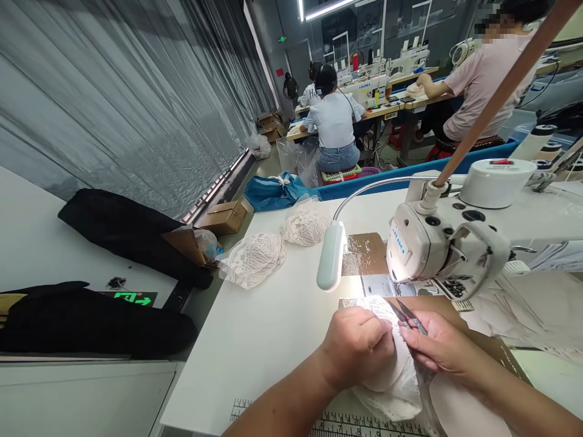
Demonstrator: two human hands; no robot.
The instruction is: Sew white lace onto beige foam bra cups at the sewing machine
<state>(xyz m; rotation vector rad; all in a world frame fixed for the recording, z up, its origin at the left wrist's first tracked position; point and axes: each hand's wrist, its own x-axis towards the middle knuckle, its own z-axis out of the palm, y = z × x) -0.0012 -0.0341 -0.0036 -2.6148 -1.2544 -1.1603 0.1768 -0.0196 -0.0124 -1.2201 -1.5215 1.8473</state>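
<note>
My left hand (359,343) is closed around the edge of a white lace bra cup (392,394), which hangs over the table's near side. In my right hand (435,343) I hold thread snips (407,317), their dark blades pointing up and left beside the lace edge. My right fingers also come close to the lace; whether they pinch it is hidden. A pale smooth cup (460,406) lies under my right forearm. Just beyond both hands stands the white sewing machine (419,243), its needle area lit by a lamp (331,258).
Lace cups (255,260) are stacked at the table's far left, with another lace pile (306,224) beside them. Pale fabric pieces (528,309) lie right of the machine. A printed ruler (346,423) runs along the near edge. Co-workers (334,124) sit at machines beyond.
</note>
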